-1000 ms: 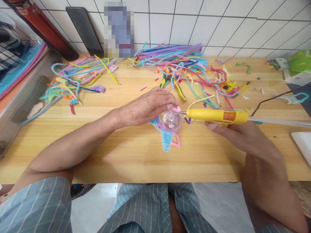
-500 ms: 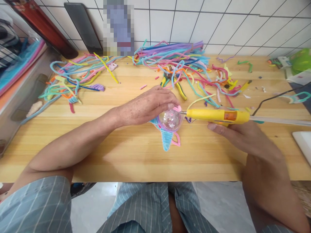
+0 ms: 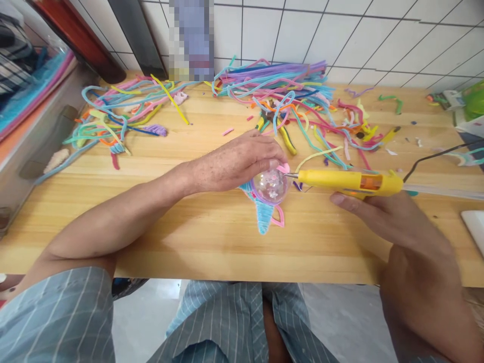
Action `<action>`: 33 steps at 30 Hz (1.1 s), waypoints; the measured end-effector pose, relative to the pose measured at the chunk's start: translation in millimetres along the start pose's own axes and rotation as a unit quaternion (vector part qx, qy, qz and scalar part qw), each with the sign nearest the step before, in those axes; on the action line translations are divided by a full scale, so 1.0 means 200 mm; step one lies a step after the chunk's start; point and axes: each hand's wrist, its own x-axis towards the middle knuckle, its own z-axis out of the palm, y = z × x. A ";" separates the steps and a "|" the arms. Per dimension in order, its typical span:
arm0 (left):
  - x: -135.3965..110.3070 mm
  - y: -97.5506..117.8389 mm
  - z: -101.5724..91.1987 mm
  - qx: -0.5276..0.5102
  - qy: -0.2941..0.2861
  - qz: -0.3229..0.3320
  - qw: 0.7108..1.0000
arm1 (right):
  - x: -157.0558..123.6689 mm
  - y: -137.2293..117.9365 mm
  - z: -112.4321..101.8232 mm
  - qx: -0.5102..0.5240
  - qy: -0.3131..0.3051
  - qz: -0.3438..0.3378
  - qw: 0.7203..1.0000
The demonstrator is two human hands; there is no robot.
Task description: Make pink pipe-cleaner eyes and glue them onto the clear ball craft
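My left hand (image 3: 259,157) is closed over the far side of a small craft with a clear dome (image 3: 270,187). The dome has a purple rim and pale bits inside. A pink fuzzy piece (image 3: 283,168) shows at my fingertips. Below the dome stick out a point wrapped in light blue pipe cleaner (image 3: 263,218) and a pink pipe-cleaner loop (image 3: 281,216). My right hand (image 3: 397,219) grips a yellow glue gun (image 3: 336,182) from below, its fingers partly hidden. The metal nozzle points left, at the pink piece by the dome's edge; whether they touch I cannot tell.
Behind my hands lie a bundle of pipe cleaners (image 3: 272,78) and yellow-handled pliers (image 3: 287,138). More pipe cleaners (image 3: 109,113) are heaped at the left, near a clear bin (image 3: 34,146). A black cord (image 3: 427,160) and a glue stick (image 3: 442,190) trail rightward from the gun.
The whole view has shifted a little, so the table's things appear slightly farther right. Both hands, the craft and the glue gun keep nearly the same places relative to each other.
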 end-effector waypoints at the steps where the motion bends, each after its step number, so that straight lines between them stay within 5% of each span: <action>1: 0.00 0.00 0.00 -0.001 0.001 0.000 1.000 | 0.00 0.01 0.00 -0.006 0.002 0.015 1.000; 6: 0.00 -0.01 0.01 -0.013 0.012 0.006 1.000 | -0.01 0.03 0.02 0.012 0.034 0.047 0.998; 13: 0.00 0.00 0.00 -0.007 0.003 -0.001 1.000 | -0.01 -0.02 0.02 0.088 0.039 0.001 0.995; 23: 0.01 0.00 0.01 -0.006 0.000 -0.009 1.000 | -0.01 0.05 0.02 0.032 0.073 0.039 0.996; 33: 0.01 -0.01 0.01 -0.015 0.013 0.001 1.000 | 0.01 -0.01 0.01 0.013 0.076 0.042 0.996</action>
